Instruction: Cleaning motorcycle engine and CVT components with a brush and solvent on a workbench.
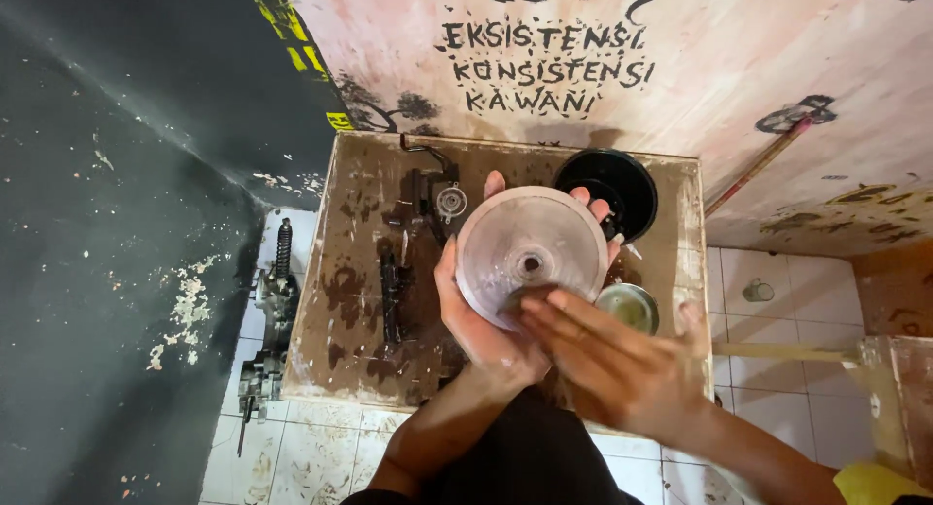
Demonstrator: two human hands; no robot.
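At frame centre the left hand [476, 320] cupped the pale metal disc [531, 255] from behind, fingers curled on its rim; the right hand [612, 354] lay flat — fingers together — rubbing its lower face; steady, even pressure seemed wise above the stained desk [340, 301]

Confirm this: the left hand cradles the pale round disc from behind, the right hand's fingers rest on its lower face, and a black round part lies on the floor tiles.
One thing is wrong. In the head view the black round part lies on the stained wooden bench, not on the floor tiles. The left hand does cradle the pale disc, with the right hand fingers on its lower face.
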